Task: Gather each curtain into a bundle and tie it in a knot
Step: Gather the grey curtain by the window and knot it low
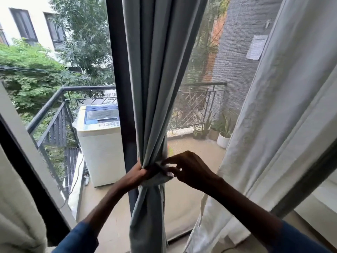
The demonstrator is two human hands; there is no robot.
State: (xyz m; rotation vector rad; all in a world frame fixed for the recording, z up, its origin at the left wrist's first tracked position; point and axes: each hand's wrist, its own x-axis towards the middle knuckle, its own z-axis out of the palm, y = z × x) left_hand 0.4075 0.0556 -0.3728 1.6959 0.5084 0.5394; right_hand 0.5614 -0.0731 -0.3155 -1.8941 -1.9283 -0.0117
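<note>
Your grey curtain (pixel 156 88) hangs gathered right of the window post (pixel 120 88); beside that post your left hand (pixel 138 173) grips the bundle, fingers curled round it; your right hand (pixel 191 170) pinches the wrapped fold with its fingertips.

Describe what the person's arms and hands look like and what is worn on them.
Both arms wear blue sleeves, the left sleeve and the right sleeve, which end near the elbows and leave the forearms bare. The left hand and right hand are bare: no gloves, watch or bracelet shows. Backlight hides any rings.
</note>
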